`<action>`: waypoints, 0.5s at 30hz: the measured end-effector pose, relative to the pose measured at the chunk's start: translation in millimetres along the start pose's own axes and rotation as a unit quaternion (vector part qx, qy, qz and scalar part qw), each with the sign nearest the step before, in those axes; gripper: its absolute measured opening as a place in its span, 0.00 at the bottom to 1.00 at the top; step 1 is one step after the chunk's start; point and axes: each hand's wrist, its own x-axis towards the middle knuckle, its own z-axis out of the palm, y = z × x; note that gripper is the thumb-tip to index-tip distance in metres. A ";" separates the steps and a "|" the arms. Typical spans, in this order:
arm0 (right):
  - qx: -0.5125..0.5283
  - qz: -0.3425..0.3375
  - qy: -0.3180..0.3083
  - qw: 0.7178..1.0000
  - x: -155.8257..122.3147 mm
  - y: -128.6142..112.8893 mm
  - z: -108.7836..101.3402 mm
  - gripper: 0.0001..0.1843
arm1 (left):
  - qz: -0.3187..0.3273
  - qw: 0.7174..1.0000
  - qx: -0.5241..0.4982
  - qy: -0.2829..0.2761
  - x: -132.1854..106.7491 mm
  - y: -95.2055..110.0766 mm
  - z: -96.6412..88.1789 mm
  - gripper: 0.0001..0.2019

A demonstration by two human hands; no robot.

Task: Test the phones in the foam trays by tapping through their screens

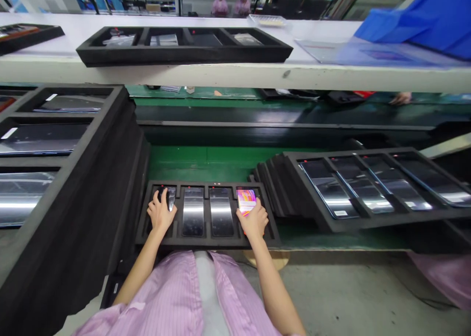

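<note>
A black foam tray lies in front of me with phones in its slots. My left hand is at the leftmost slot, its fingers curled over a dark-screened phone and gripping it by the sides. At the rightmost slot, my right hand holds a phone with a lit, colourful screen, thumb on one edge and fingers on the other. Two dark phones sit between the hands: a left one and a right one. My hands hide the lower parts of both held phones.
Tall stacks of black foam trays flank me, the left stack higher than the right stack; both carry phones on top. Across the back runs a white shelf bearing another foam tray. Beyond the belt, another person's hand shows.
</note>
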 end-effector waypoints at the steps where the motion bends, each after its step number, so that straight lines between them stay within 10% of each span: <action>1: 0.001 0.001 -0.001 1.000 0.0 -0.4 -0.6 0.40 | -0.001 1.000 0.001 0.002 0.2 0.0 0.5 0.31; 15: 0.014 -0.013 0.009 1.000 0.9 3.9 3.8 0.41 | -0.004 1.000 -0.006 -0.001 0.3 0.7 -0.1 0.31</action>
